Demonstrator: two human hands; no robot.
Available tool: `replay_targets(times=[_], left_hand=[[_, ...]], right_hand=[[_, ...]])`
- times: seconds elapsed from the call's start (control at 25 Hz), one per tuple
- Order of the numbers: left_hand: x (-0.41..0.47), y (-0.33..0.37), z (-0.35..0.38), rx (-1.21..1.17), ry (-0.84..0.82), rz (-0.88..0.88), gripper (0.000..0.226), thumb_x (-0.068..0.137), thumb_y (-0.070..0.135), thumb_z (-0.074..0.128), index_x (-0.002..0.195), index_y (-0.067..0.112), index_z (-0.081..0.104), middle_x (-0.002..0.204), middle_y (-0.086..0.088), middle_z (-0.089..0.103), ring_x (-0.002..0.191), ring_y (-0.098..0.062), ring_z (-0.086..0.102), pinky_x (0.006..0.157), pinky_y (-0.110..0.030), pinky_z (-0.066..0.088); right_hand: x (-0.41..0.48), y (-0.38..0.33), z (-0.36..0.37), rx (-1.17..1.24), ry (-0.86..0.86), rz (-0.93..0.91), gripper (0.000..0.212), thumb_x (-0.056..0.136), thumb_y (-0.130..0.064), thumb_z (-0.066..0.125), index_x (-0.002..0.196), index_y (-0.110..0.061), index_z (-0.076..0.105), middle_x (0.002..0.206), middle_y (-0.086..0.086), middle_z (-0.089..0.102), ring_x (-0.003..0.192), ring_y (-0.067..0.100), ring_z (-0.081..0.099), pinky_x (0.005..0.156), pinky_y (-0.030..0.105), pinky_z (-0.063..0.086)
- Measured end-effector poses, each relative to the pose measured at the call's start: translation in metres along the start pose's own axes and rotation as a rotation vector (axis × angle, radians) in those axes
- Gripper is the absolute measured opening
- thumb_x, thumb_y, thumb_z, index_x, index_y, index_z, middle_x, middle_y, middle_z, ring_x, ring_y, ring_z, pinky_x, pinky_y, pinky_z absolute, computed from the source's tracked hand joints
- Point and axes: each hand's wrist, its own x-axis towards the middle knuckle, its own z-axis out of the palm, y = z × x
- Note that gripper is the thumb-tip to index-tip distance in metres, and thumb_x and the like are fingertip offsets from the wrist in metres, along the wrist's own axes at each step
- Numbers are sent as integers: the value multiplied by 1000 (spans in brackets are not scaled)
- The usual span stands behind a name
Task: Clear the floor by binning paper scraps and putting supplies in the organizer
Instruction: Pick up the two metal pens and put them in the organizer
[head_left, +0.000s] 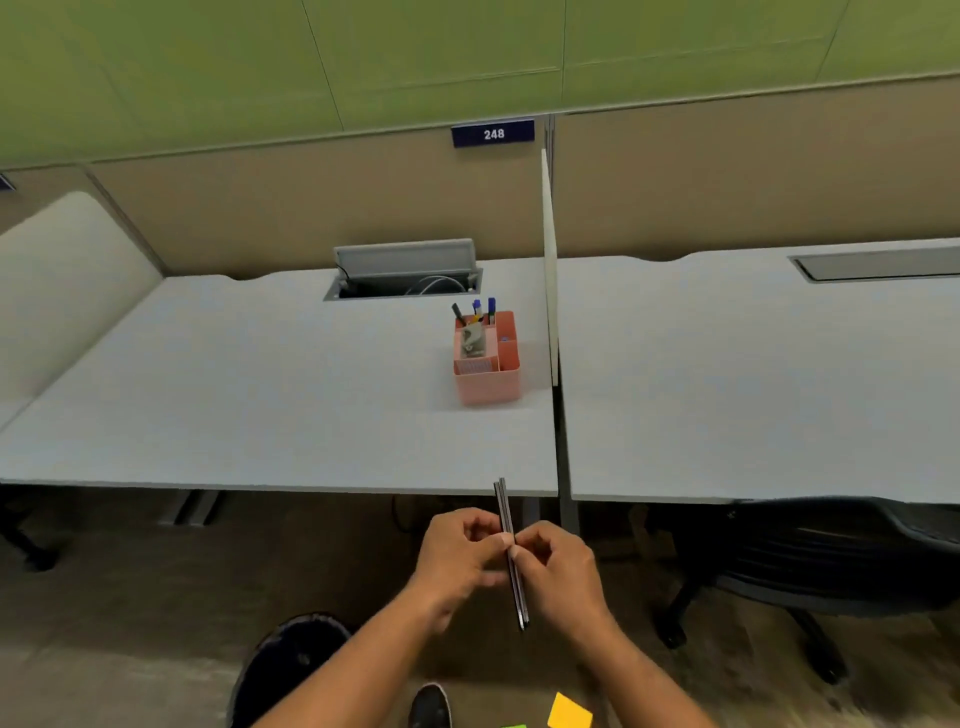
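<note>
Below the front edge of the pale grey desk, both hands meeting around two thin dark pencils, held side by side and almost upright, tips a little above the desk edge. Left hand closed narrow, thumb and forefinger pinching the pair near the middle. Right hand curled the same way, fingertips pressed on the same spot from the other side. Neither hand open; no gap visible between fingers and pencils.

Possible trouble from here: a two-point pinch on two loose sticks, so one could slide past the other and drop back to the floor during the reach. Pink plastic organizer well apart from the hands, far back on the desk beside the white divider panel, its rear compartment already crowded with markers; long pencils pushed in at an angle could tip it or catch on them. Yellow paper scrap not yet binned, on the floor near the dark shoe, easy to step on.
</note>
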Motion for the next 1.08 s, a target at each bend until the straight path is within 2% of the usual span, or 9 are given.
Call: replay_targets(times=[0.2, 0.4, 0.48, 0.56, 0.72, 0.88, 1.08], left_hand=[[68, 52, -8, 33, 7, 69, 10, 93, 9, 77, 101, 15, 78, 98, -8, 79, 91, -20, 81, 79, -38, 68], [166, 112, -20, 101, 62, 180, 20, 93, 11, 77, 111, 19, 73, 99, -4, 78, 85, -19, 81, 74, -33, 68], [207, 140, -30, 122, 60, 217, 19, 93, 11, 77, 110, 19, 73, 99, -1, 79, 86, -19, 81, 73, -31, 68], [250, 169, -40, 152, 55, 268, 19, 91, 11, 78, 109, 17, 74, 96, -1, 80, 86, -18, 80, 74, -30, 68], [328, 210, -54, 224, 76, 308, 19, 88, 10, 80, 105, 20, 77, 89, 5, 79, 75, -9, 79, 70, -26, 66], [386, 219, -49, 264, 42, 280, 18, 85, 10, 80, 85, 27, 75, 79, 3, 79, 72, -13, 79, 76, -36, 68], [421, 204, -39, 309, -3, 162, 4, 90, 14, 75, 86, 16, 74, 81, -7, 79, 75, -24, 80, 77, -48, 68]], right_hand=[[78, -30, -13, -71, 38, -30, 8, 94, -35, 68, 86, -38, 67, 83, -15, 70, 79, -2, 67, 66, 14, 53], [183, -71, -17, -115, 112, -31, 9, 95, -28, 68, 88, -34, 69, 79, -16, 70, 74, 0, 67, 63, 8, 47], [227, -91, -19, -122, 156, -43, 7, 96, -26, 67, 92, -26, 72, 81, -14, 71, 75, 3, 68, 66, 8, 47], [269, -112, -20, -136, 204, -68, 8, 96, -23, 66, 93, -23, 73, 83, -9, 73, 76, 6, 68, 69, 14, 52], [351, -138, -20, -175, 256, -38, 11, 94, -16, 65, 89, -20, 74, 80, -4, 73, 73, 9, 67, 66, 18, 52], [402, -130, -15, -247, 266, 39, 13, 94, -12, 63, 93, -15, 75, 86, -2, 75, 74, 12, 65, 63, 13, 43], [428, -102, -4, -282, 227, 126, 16, 95, -13, 61, 97, -18, 76, 88, -5, 75, 76, 9, 67, 68, 17, 48]])
